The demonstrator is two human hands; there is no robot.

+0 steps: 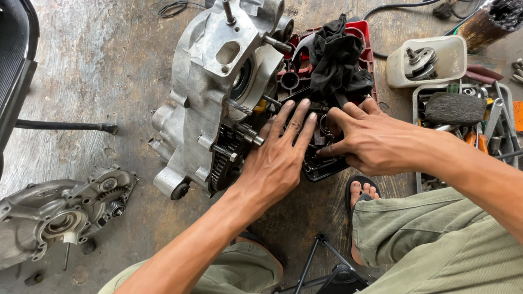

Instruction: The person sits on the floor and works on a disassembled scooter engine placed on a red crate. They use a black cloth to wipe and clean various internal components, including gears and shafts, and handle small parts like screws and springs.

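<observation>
A large grey metal engine case [207, 87] stands tilted on the concrete floor, with studs and dark gears [226, 158] showing at its lower right side. My left hand [280, 155] lies flat with fingers spread, just right of the gears and over a dark tray of small parts [324, 169]. My right hand [370, 139] reaches in from the right, its fingers pressing down among the parts in that tray. A black rag [338, 60] lies in the red tray [366, 32] just beyond both hands. What lies under the palms is hidden.
Another grey engine cover [54, 215] lies at the lower left. A white tub holding a metal part [430, 60] and a tray of tools [468, 120] sit at the right. My sandalled foot [362, 193] rests near the dark tray. A black stand [327, 267] is below.
</observation>
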